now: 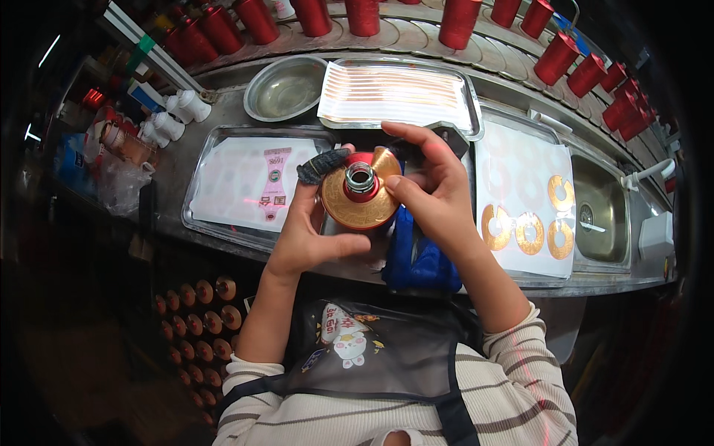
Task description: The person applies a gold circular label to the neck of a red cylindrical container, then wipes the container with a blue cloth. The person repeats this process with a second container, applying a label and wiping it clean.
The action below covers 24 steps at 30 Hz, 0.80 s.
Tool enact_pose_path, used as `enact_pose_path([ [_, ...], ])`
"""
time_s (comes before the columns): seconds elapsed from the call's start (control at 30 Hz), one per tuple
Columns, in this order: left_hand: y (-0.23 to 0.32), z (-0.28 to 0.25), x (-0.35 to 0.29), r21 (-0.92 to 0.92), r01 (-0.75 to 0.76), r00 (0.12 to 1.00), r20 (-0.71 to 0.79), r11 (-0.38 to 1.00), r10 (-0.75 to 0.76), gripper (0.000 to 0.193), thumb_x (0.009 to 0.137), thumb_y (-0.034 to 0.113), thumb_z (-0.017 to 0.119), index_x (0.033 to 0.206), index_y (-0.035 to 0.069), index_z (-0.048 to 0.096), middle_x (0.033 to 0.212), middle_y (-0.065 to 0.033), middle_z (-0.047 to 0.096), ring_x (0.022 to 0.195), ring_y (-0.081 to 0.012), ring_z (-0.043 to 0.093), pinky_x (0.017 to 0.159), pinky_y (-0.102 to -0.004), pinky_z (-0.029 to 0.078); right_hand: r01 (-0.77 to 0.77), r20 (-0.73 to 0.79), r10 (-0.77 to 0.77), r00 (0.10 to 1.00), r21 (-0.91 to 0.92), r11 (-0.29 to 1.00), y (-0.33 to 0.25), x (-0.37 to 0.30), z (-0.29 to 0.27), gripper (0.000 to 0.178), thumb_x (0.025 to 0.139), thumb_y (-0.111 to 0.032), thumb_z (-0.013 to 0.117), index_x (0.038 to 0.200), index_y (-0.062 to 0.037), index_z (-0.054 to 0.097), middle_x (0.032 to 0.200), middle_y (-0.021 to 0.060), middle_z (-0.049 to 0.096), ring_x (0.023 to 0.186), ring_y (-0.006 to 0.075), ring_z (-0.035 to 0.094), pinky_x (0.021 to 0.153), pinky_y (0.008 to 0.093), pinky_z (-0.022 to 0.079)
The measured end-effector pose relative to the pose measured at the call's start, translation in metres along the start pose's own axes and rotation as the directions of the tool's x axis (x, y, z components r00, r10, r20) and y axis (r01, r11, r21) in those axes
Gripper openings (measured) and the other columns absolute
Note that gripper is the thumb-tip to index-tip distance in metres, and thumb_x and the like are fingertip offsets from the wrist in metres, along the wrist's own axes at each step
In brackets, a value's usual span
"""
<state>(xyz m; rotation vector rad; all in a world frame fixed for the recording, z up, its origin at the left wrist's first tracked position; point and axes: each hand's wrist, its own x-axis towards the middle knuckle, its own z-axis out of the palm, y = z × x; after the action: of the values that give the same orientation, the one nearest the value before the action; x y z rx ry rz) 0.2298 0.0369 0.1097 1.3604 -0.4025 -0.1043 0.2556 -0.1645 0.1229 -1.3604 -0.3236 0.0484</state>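
One red bottle (361, 195); mouth (361, 177) toward camera; axis roughly along sightline.

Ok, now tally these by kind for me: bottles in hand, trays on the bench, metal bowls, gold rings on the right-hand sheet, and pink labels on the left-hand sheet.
Bottle in hand: 1
Trays: 3
Bowl: 1
Gold rings: 4
Pink label: 1
Total: 10
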Motion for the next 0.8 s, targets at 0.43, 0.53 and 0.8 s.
enact_pose_path([
  [0.43,0.001,0.025,-0.006,-0.148,0.06,0.975,-0.205,0.987,-0.09,0.068,0.089,0.008,0.07,0.146,0.004,0.032,0.137,-0.0111,0.049,0.125,-0.0183,0.051,0.108,-0.0345,0.041,0.001,0.038,0.0,0.999,-0.013,1.0,-0.003,-0.007,0.007,0.06,0.088,-0.008,0.073,0.14,-0.0007,0.044,0.145,0.0102,0.047,0.102,0.0106,0.063,0.078,0.0213,0.055],
  [0.53,0.001,0.023,-0.005,-0.149,0.079,0.97,-0.216,0.986,-0.11,0.074,0.087,0.01,0.074,0.147,0.004,0.03,0.138,-0.0115,0.048,0.126,-0.0191,0.051,0.108,-0.0349,0.041,0.002,0.039,-0.001,0.999,-0.036,0.999,-0.003,-0.004,0.006,0.059,0.088,-0.007,0.071,0.14,-0.0007,0.045,0.145,0.0102,0.047,0.102,0.0099,0.063,0.079,0.0207,0.054],
  [0.8,-0.032,0.035,-0.012,0.392,-0.008,0.922,-0.353,0.92,0.158,0.091,0.063,0.006,0.092,0.139,0.005,0.041,0.138,-0.0116,0.049,0.125,-0.0221,0.053,0.107,-0.0362,0.043,0.008,0.017,-0.007,1.0,-0.053,0.999,-0.007,-0.008,0.009,0.06,0.087,-0.001,0.068,0.142,-0.0005,0.045,0.142,0.0087,0.051,0.098,0.0086,0.064,0.078,0.0206,0.053],
])
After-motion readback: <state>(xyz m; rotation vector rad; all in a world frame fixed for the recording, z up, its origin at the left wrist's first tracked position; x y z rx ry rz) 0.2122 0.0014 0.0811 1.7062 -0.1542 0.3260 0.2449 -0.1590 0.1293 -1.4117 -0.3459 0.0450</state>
